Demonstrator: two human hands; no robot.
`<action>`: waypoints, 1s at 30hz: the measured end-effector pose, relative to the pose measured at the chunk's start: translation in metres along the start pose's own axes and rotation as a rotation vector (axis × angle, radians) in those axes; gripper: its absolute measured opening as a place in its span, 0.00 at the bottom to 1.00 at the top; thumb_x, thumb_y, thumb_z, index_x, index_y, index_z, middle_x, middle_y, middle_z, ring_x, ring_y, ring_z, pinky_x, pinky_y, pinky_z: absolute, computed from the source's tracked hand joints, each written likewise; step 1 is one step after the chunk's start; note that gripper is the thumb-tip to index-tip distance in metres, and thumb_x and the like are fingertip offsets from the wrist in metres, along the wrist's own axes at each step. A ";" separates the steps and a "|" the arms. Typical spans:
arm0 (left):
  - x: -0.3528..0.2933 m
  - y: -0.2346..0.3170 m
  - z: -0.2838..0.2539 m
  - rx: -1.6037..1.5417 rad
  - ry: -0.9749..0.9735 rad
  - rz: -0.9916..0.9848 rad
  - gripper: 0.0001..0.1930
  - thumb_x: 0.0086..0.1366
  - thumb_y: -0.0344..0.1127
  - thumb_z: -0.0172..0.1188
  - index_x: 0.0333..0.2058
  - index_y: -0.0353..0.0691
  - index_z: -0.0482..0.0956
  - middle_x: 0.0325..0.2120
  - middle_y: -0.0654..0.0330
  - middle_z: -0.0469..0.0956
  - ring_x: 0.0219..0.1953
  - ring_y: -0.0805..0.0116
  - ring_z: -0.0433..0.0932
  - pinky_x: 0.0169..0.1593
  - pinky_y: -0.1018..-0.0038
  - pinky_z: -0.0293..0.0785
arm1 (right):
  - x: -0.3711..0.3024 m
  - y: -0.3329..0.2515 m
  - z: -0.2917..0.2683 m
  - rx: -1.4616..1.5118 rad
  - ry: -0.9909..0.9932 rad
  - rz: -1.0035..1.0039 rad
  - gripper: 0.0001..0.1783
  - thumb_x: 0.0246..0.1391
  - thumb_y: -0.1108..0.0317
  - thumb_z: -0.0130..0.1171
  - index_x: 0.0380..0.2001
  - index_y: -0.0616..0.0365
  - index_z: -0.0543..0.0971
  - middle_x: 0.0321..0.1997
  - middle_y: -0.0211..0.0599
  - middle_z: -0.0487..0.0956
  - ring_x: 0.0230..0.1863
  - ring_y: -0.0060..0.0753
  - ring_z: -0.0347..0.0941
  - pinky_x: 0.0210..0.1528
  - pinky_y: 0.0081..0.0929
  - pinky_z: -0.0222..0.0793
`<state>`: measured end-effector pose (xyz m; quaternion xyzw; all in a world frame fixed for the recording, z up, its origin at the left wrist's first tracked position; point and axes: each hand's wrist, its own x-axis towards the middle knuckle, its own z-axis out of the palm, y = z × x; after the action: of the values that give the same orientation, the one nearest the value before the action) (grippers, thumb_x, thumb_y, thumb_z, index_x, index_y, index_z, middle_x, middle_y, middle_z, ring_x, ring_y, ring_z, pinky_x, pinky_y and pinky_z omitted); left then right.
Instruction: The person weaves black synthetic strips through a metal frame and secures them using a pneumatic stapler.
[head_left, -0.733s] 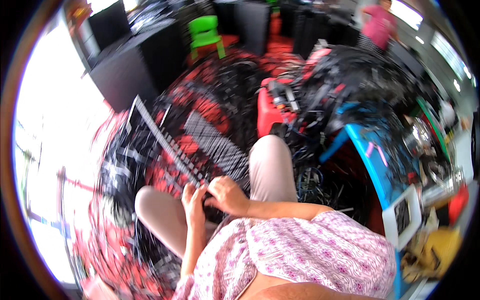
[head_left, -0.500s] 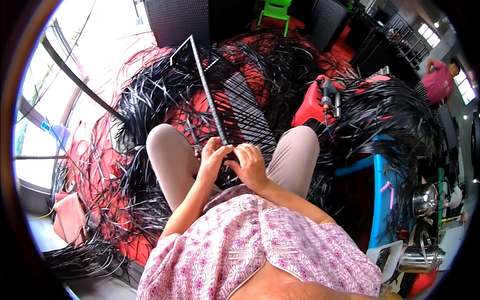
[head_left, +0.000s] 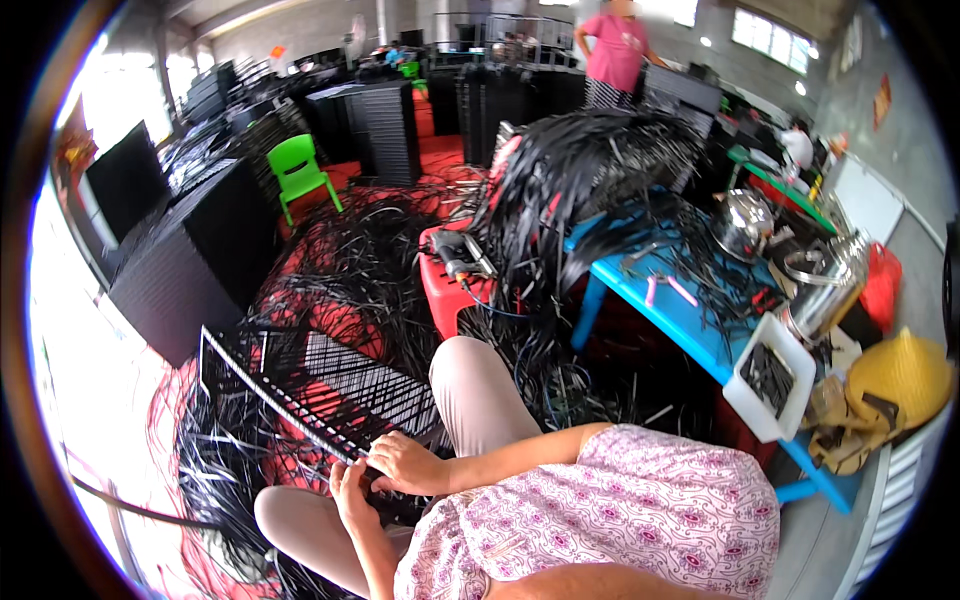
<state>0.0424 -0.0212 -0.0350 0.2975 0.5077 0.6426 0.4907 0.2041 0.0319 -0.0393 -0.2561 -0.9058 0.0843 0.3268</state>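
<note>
Lengthwise forward-left, the striped bar (head_left: 283, 403)

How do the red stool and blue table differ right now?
The red stool is smaller; the blue table is much longer. The stool bears a grey power tool; the table bears black strips and a white tray. Both stand upright with items on top.

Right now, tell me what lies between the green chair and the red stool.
The head view shows tangled black strips over red floor between the green chair and red stool.
</note>
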 end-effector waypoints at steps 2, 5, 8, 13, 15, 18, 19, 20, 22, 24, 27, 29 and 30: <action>-0.006 0.004 0.002 -0.103 0.018 -0.068 0.06 0.62 0.30 0.62 0.29 0.43 0.73 0.23 0.67 0.74 0.22 0.78 0.70 0.27 0.81 0.63 | -0.001 -0.005 0.005 -0.002 -0.004 -0.018 0.30 0.53 0.49 0.66 0.47 0.67 0.80 0.47 0.43 0.79 0.56 0.42 0.72 0.61 0.41 0.65; -0.004 0.007 0.003 -0.177 -0.034 -0.136 0.05 0.62 0.29 0.61 0.35 0.41 0.74 0.26 0.63 0.77 0.23 0.72 0.75 0.25 0.77 0.71 | -0.002 -0.005 0.006 0.006 0.004 -0.002 0.27 0.51 0.52 0.67 0.44 0.66 0.80 0.47 0.42 0.80 0.55 0.42 0.72 0.61 0.41 0.65; 0.003 0.002 -0.006 -0.199 -0.123 -0.154 0.07 0.61 0.26 0.61 0.39 0.39 0.75 0.29 0.61 0.79 0.28 0.69 0.79 0.26 0.74 0.75 | -0.003 -0.009 0.005 -0.003 0.010 0.003 0.25 0.51 0.53 0.67 0.42 0.66 0.80 0.47 0.42 0.79 0.56 0.42 0.71 0.60 0.40 0.65; 0.008 0.001 -0.011 -0.226 -0.158 -0.182 0.09 0.61 0.23 0.60 0.41 0.38 0.77 0.32 0.60 0.80 0.36 0.67 0.81 0.41 0.73 0.77 | -0.003 -0.013 0.001 -0.017 0.023 0.006 0.27 0.52 0.52 0.68 0.45 0.65 0.79 0.48 0.42 0.78 0.56 0.42 0.71 0.59 0.40 0.65; 0.015 -0.009 -0.016 -0.241 -0.168 -0.190 0.09 0.59 0.24 0.62 0.39 0.39 0.77 0.31 0.62 0.80 0.33 0.70 0.79 0.39 0.75 0.75 | -0.004 -0.015 -0.005 -0.056 -0.005 0.013 0.27 0.50 0.53 0.70 0.45 0.64 0.79 0.48 0.40 0.78 0.56 0.41 0.71 0.59 0.39 0.65; 0.018 -0.012 -0.022 -0.243 -0.182 -0.195 0.12 0.56 0.25 0.65 0.39 0.39 0.78 0.31 0.63 0.80 0.32 0.71 0.78 0.39 0.76 0.74 | -0.003 -0.019 -0.003 -0.013 0.021 0.025 0.28 0.48 0.52 0.71 0.44 0.63 0.79 0.47 0.38 0.77 0.54 0.40 0.70 0.58 0.38 0.65; 0.016 -0.012 -0.021 -0.264 -0.178 -0.183 0.12 0.56 0.25 0.65 0.40 0.39 0.78 0.32 0.63 0.81 0.34 0.70 0.79 0.41 0.75 0.74 | -0.003 -0.018 -0.003 -0.023 0.050 0.015 0.27 0.48 0.52 0.70 0.44 0.62 0.79 0.45 0.36 0.77 0.53 0.39 0.70 0.56 0.38 0.65; 0.014 -0.012 -0.020 -0.285 -0.176 -0.172 0.12 0.56 0.25 0.65 0.40 0.38 0.78 0.32 0.62 0.81 0.35 0.69 0.79 0.42 0.74 0.75 | -0.004 -0.018 -0.002 -0.035 0.079 0.006 0.26 0.49 0.51 0.70 0.43 0.61 0.79 0.44 0.35 0.77 0.52 0.38 0.70 0.54 0.39 0.65; 0.017 -0.013 -0.025 -0.274 -0.197 -0.171 0.13 0.57 0.25 0.65 0.42 0.38 0.78 0.33 0.61 0.81 0.36 0.68 0.79 0.44 0.72 0.75 | -0.003 -0.018 0.001 -0.052 0.078 0.009 0.26 0.50 0.50 0.69 0.42 0.60 0.79 0.43 0.35 0.76 0.52 0.38 0.69 0.54 0.38 0.65; 0.020 -0.016 -0.024 -0.285 -0.217 -0.166 0.14 0.57 0.25 0.65 0.43 0.37 0.77 0.34 0.61 0.81 0.37 0.68 0.80 0.45 0.71 0.75 | -0.002 -0.018 0.000 -0.075 0.083 0.018 0.25 0.50 0.50 0.69 0.41 0.60 0.79 0.43 0.36 0.76 0.52 0.39 0.69 0.54 0.38 0.65; 0.027 -0.019 -0.022 -0.306 -0.235 -0.150 0.15 0.57 0.24 0.65 0.44 0.37 0.77 0.35 0.61 0.81 0.38 0.67 0.80 0.46 0.71 0.76 | 0.002 -0.016 -0.005 -0.050 0.026 0.057 0.27 0.47 0.53 0.72 0.43 0.63 0.80 0.45 0.39 0.77 0.52 0.40 0.71 0.58 0.38 0.65; 0.027 -0.017 -0.026 -0.305 -0.240 -0.144 0.16 0.57 0.24 0.64 0.45 0.36 0.76 0.36 0.61 0.81 0.38 0.67 0.79 0.46 0.71 0.76 | 0.005 -0.019 -0.006 -0.047 0.037 0.043 0.26 0.47 0.53 0.72 0.42 0.62 0.80 0.43 0.39 0.76 0.51 0.41 0.71 0.57 0.39 0.66; 0.028 -0.014 -0.026 -0.301 -0.243 -0.137 0.17 0.57 0.24 0.64 0.46 0.36 0.76 0.37 0.60 0.81 0.39 0.67 0.79 0.46 0.71 0.76 | 0.008 -0.020 -0.006 -0.043 0.043 0.033 0.25 0.47 0.53 0.71 0.41 0.62 0.80 0.42 0.38 0.76 0.51 0.41 0.71 0.56 0.39 0.66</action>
<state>0.0147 -0.0041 -0.0597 0.2610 0.3623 0.6357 0.6297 0.1951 0.0188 -0.0238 -0.2795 -0.8959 0.0645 0.3392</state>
